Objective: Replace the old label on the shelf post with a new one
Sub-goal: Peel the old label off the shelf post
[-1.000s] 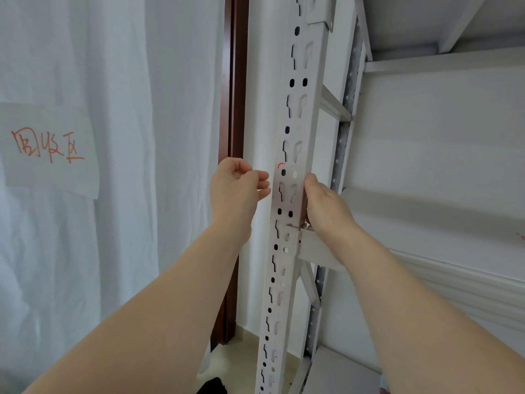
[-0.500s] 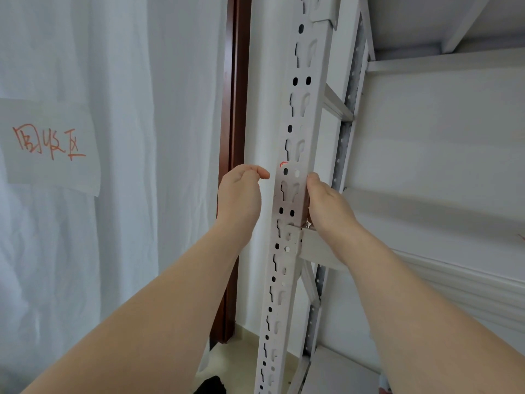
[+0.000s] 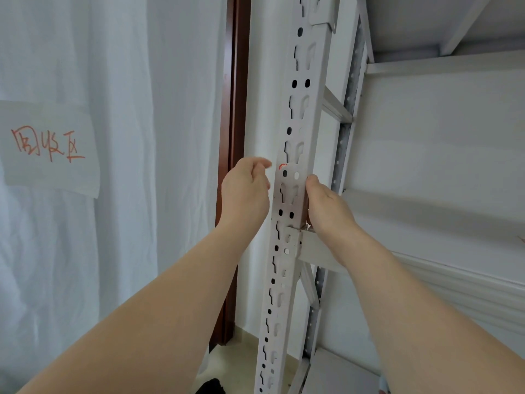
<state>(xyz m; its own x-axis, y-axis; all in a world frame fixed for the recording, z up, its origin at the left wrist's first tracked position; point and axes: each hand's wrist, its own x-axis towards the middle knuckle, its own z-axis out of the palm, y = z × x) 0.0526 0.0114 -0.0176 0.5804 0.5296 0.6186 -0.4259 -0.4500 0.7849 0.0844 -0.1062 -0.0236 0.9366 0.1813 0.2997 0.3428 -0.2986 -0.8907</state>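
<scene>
One view only, head camera, looking forward at a shelving unit.

Shelf post (image 3: 295, 137): pale perforated metal upright, slots and round holes along its face, running from top of frame to bottom.

Label (image 3: 289, 194): a thin pale sheet wrapped over the post face at hand level, holes showing through it, with a red mark (image 3: 282, 166) at its upper left corner. Whether it is the old or the new one cannot be told.

Left hand (image 3: 245, 191): just left of the post, fingers curled loosely toward the label's upper corner, holding nothing visible; contact with the label uncertain.

Right hand (image 3: 326, 206): pressed against the post's right edge, thumb up along the label's side, fingers hidden behind the post.

Also present: white curtain (image 3: 142, 166) bearing a paper sign (image 3: 51, 149) with red handwriting; brown door frame (image 3: 234, 109).

Step in hand, as judged: working the label at its upper left corner, either peeling it or smoothing it down. Next move calls for a fine pinch on that corner while the right hand steadies the sheet.
</scene>
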